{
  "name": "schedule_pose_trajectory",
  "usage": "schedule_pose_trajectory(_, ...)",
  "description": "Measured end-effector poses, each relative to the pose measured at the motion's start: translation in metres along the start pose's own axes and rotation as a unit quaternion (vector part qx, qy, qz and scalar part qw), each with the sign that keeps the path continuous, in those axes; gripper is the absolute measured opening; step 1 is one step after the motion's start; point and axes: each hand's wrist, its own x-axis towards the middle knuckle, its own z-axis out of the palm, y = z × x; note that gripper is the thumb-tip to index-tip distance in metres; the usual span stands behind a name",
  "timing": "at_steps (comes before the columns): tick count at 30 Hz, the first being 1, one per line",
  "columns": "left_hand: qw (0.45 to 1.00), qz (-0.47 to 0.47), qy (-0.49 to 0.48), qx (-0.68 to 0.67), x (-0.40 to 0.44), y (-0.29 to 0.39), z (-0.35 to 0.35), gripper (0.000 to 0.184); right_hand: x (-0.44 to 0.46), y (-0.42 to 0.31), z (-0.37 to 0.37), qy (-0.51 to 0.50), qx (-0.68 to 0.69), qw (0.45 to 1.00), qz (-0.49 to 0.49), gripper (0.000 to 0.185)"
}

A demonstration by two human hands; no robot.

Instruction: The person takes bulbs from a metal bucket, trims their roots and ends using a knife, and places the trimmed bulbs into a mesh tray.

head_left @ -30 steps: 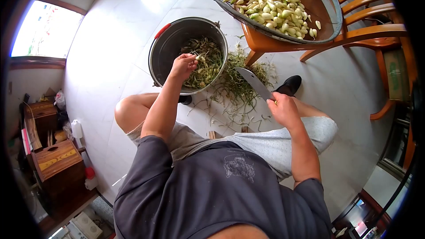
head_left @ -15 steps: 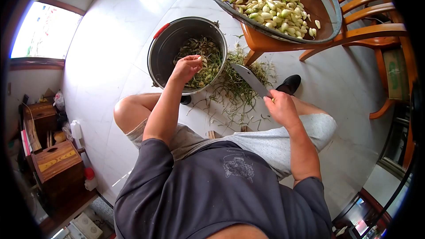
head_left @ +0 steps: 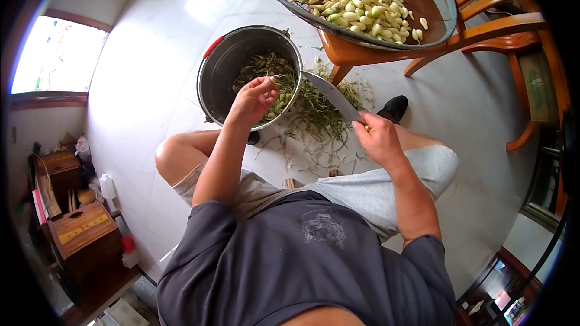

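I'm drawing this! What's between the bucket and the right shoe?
Green trimmings are scattered on the floor between the bucket and right shoe, with the knife held above, in the head view.

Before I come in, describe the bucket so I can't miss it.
Find the chair under the mesh basket, then the scraps on the floor beside it. The bucket next to them is round, open, grey metal. Unlike the basket, it stands on the floor and has a red grip by its rim.
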Motion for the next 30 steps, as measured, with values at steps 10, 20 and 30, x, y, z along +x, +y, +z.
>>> schedule_pose_trajectory(10, 0.991, -0.042, -0.076, -0.106, -0.021, -0.053, 0.083, 0.009, -0.005, -0.008, 0.004, 0.082, -0.041, 0.986, -0.137, 0.024)
schedule_pose_trajectory(20, 0.984, -0.073, -0.075, -0.144, -0.023, -0.062, 0.096, 0.017, -0.009, -0.001, 0.002, 0.092, -0.131, 0.970, -0.183, 0.032)
schedule_pose_trajectory(30, 0.983, -0.093, -0.029, -0.157, -0.026, -0.067, 0.105, 0.017, -0.011, -0.005, -0.002, 0.094, -0.157, 0.964, -0.192, 0.035)
